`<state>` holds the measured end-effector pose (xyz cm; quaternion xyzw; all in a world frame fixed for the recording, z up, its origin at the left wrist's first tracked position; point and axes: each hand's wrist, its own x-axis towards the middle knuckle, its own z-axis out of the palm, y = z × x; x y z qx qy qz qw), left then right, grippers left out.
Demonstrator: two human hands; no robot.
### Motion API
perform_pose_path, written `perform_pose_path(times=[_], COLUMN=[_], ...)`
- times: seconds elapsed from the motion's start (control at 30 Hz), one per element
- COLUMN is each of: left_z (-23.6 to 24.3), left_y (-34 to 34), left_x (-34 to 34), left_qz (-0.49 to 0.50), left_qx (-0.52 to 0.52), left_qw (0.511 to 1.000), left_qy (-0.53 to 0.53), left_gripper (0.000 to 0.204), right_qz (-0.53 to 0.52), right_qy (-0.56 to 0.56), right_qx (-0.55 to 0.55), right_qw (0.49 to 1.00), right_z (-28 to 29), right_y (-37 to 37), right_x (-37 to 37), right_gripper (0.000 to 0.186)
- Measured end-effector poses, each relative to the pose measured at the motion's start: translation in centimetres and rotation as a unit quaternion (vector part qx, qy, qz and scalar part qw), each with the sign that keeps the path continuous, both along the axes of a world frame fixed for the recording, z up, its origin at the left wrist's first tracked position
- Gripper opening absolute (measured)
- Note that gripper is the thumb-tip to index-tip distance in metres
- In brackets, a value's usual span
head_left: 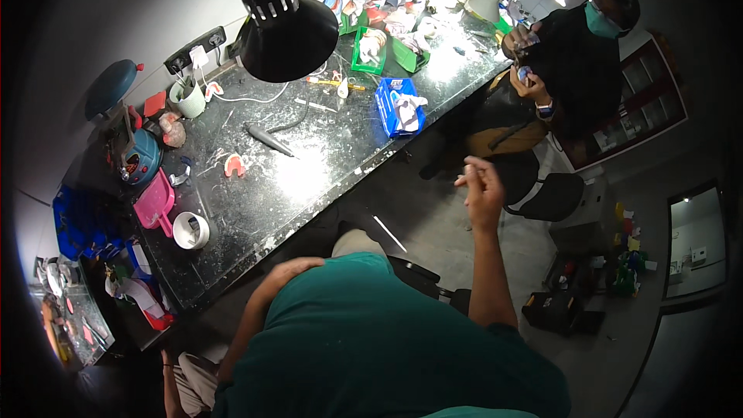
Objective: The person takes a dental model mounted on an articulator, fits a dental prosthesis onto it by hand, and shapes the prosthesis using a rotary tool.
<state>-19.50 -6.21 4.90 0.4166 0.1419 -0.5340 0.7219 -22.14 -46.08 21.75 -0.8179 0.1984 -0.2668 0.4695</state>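
Observation:
My left hand [298, 268] lies with its fingers stretched out against the front of my green shirt [348, 325], near the bench edge. Raised over the floor to the right of the bench, my right hand [483, 186] has loosely bent fingers, some of them apart, and nothing visible in it. Both hands are off the dark bench [255, 209]. On the bench lie a pink horseshoe-shaped dental piece [234, 166] and a grey corded handpiece [268, 140]. A white cup [191, 231] stands near the left front corner, beside a pink dustpan [157, 200].
A black lamp [286, 35] hangs above the bench. Toward the back are a blue bin [398, 108], a green bin [368, 51] and dental models. A masked person [580, 62] sits at the far right, holding small items. Behind my right hand is a black chair [553, 195].

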Motion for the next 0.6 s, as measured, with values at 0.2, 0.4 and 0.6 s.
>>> perform_pose_path(times=[0.2,0.4,0.6], left_z=[4.0,11.4,15.5], left_y=[-2.0,-11.4,-19.2], left_x=[6.1,9.4,15.3], left_qz=[0.214,0.192,-0.015], left_qx=[0.129,0.104,0.097], left_qw=[0.92,0.912,0.826], left_qy=[-0.302,-0.348,-0.555], left_gripper=[0.019,0.021,0.044], right_qz=[-0.06,0.049,0.176], right_qy=[-0.038,-0.031,-0.042], right_qx=[0.083,0.107,0.141], right_qw=[0.994,0.993,0.973], right_z=[0.6,-0.8,6.9], right_y=[-3.8,-5.3,-5.5], right_x=[1.3,4.6,3.6], right_gripper=[0.019,0.021,0.015])
